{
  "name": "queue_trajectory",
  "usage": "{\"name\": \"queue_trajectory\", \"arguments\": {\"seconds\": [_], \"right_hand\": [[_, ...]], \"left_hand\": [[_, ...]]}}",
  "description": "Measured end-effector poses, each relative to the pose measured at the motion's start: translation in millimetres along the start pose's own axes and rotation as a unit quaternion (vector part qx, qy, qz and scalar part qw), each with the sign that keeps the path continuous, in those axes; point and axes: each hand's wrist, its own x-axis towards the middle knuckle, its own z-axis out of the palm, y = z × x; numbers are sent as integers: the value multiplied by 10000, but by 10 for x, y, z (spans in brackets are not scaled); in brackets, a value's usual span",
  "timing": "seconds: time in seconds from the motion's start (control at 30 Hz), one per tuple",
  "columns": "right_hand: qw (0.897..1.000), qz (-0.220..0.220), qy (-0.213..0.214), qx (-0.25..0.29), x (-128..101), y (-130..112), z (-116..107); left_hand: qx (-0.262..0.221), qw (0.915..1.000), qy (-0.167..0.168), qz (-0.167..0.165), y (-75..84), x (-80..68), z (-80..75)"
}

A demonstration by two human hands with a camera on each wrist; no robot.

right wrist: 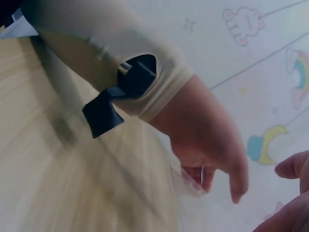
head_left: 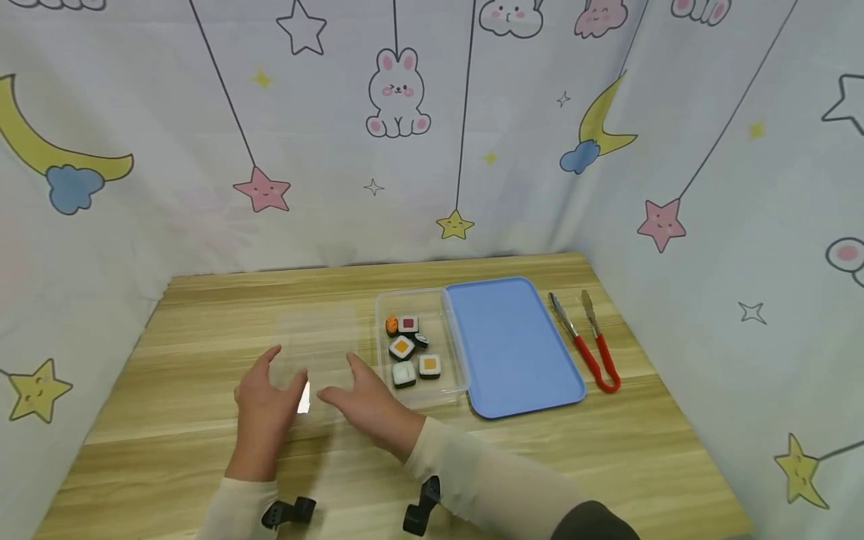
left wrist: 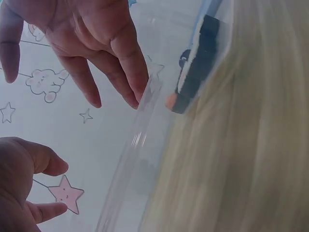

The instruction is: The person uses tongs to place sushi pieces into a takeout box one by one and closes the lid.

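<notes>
A clear plastic lid point(head_left: 317, 334), faint against the wood, lies left of a clear box point(head_left: 435, 300). My left hand point(head_left: 259, 405) is over the lid's front left part, thumb and fingers spread apart. From the right, my right hand point(head_left: 378, 409) reaches over the lid's front right part with its thumb apart. In the left wrist view, the fingers of my right hand point(left wrist: 99, 46) hang loosely beside a clear plastic edge point(left wrist: 128, 164); nothing is gripped. Several sushi pieces point(head_left: 402, 347) sit inside the box, some topped with orange.
A blue tray point(head_left: 516, 349) stands against the box's right side. Tongs with red handles point(head_left: 597, 364) lie right of the tray, jaws pointing away. The wooden table point(head_left: 202, 360) ends at a patterned curtain point(head_left: 337, 225) behind and at both sides.
</notes>
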Motion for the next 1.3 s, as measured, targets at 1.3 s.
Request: {"name": "queue_trajectory", "arguments": {"seconds": [1.3], "right_hand": [[9688,-2067,1357,141,17,-278,-1272]], "left_hand": [[-2146,9610,-251,1726,1060,-36,287]]}}
